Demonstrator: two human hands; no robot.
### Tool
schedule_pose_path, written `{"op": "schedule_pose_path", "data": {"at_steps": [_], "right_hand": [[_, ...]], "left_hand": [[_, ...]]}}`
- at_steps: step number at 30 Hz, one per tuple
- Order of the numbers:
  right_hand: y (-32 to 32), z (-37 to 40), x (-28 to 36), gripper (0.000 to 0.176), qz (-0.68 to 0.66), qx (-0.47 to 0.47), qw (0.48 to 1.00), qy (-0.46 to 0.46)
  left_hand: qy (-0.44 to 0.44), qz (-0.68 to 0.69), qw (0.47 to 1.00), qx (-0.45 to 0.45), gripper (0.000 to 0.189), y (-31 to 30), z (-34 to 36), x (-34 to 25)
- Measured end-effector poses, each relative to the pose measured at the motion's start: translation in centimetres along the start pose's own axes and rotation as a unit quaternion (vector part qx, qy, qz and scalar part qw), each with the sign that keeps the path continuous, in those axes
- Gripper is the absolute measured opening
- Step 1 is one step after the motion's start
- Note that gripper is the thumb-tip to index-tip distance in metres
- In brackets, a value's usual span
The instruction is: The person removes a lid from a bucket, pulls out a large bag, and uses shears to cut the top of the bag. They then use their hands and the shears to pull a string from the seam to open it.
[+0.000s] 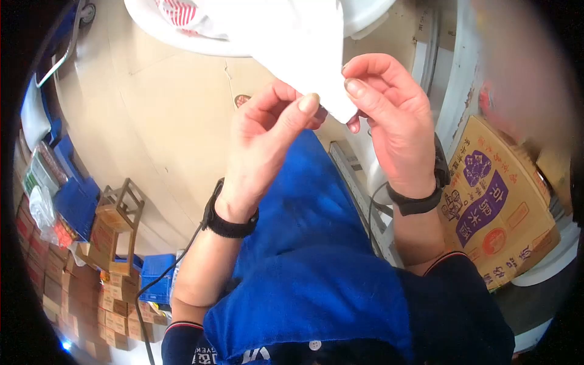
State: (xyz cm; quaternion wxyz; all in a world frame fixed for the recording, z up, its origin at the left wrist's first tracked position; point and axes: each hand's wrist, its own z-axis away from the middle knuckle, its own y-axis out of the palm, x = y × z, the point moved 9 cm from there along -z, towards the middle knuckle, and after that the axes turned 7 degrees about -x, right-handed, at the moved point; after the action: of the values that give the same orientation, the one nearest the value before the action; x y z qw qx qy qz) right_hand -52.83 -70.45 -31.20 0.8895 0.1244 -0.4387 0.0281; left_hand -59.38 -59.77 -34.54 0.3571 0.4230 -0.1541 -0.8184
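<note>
On my feed now: R hand has thumb + index pinching the right edge of the white sheet; L hand has its thumb at the left edge, other fingers curled behind, can't tell if they grip. Sheet's btwn the 2 hands, narrow end toward the blue apron, wider part overlapping the white basin in view. To do this well, I'd say: light fingertip pinch, edges level, no hard tugging, prob thin stuff. Looks-wise: plain, v. bright, smooth, tapering to a blunt corner; material unclear.
</note>
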Motion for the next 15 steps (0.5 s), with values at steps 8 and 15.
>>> {"op": "schedule_pose_path", "data": {"at_steps": [8,15], "right_hand": [[-1.2,-0.1,-0.3,0.012,-0.046,-0.004,0.998,-0.03],[-1.8,0.4,0.1,0.009,0.044,-0.037,0.996,-0.073]], "left_hand": [[0.052,-0.074,0.996,-0.003,0.008,1.0,0.1,0.2],[0.077,-0.065,0.995,0.017,0.008,1.4,-0.3,0.1]]}}
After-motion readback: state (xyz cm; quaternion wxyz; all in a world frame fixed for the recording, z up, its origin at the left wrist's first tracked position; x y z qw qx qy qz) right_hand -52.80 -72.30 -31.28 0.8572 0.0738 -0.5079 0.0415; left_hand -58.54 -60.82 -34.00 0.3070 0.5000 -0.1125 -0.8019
